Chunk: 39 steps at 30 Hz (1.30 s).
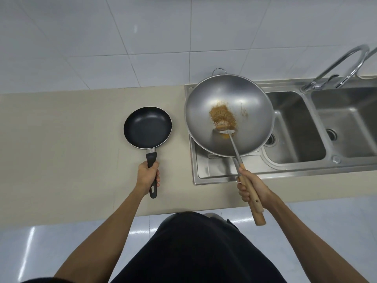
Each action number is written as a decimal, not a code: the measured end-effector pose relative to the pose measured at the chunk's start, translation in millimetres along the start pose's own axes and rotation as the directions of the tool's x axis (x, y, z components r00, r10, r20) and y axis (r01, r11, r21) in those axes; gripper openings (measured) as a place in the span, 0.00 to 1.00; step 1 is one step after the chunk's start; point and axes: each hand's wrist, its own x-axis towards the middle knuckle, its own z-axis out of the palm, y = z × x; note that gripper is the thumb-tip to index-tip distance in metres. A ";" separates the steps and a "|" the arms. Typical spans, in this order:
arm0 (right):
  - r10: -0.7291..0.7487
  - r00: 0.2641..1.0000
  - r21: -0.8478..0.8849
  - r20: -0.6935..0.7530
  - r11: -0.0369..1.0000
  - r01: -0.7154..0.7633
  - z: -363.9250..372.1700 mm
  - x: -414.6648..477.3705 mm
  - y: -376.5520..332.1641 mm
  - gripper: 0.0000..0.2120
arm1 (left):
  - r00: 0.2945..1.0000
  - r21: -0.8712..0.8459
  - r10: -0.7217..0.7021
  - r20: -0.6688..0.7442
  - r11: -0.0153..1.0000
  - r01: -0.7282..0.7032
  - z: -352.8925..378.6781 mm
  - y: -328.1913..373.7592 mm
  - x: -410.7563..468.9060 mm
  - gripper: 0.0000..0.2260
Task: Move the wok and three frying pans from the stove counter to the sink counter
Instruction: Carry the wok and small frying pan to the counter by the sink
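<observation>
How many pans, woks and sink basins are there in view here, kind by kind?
Frying pan: 1
Wok: 1
Sink basins: 2
Total: 4

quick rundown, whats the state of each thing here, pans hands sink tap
frying pan: empty, upright on counter
wok: over the sink's drainboard, brown residue inside
left hand: gripping frying pan handle
right hand: gripping wooden wok handle
sink: both basins empty
tap: no water running
</observation>
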 end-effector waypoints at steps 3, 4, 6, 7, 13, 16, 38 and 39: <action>-0.026 0.999 -0.065 -0.040 0.998 0.023 2.5 3.9 2.1 0.21 | 1.000 0.006 -0.021 0.001 1.000 0.021 0.1 -2.5 0.6 0.07; -0.046 0.997 -0.093 -0.066 0.995 0.040 3.9 4.4 2.5 0.20 | 1.000 0.006 -0.025 -0.002 1.000 0.025 0.2 -3.2 0.4 0.06; -0.116 0.985 -0.162 -0.128 0.982 0.094 7.1 5.4 1.6 0.19 | 1.000 0.005 -0.027 -0.002 1.000 0.027 0.5 -3.3 0.3 0.06; -0.152 0.975 -0.210 -0.164 0.971 0.116 8.9 6.3 0.7 0.18 | 1.000 0.005 -0.028 0.003 1.000 0.028 0.6 -2.9 0.0 0.05; -0.256 0.909 -0.506 -0.328 0.861 0.059 26.5 18.6 -2.1 0.08 | 0.998 0.037 -0.052 0.022 0.998 0.051 -0.5 -4.2 -5.4 0.07; -0.306 0.885 -0.653 -0.351 0.757 0.003 38.4 22.9 -7.1 0.05 | 0.997 0.058 -0.065 0.031 0.996 0.063 -0.4 -4.4 -10.2 0.08; -0.448 0.796 -0.852 -0.406 0.502 -0.152 45.0 18.6 5.9 0.27 | 0.995 0.221 -0.089 0.043 0.972 0.077 -8.3 -1.3 -24.5 0.14; -0.446 0.800 -0.851 -0.402 0.504 -0.147 44.0 17.3 6.6 0.29 | 0.997 0.234 -0.075 0.030 0.970 0.066 -9.4 -1.7 -24.6 0.15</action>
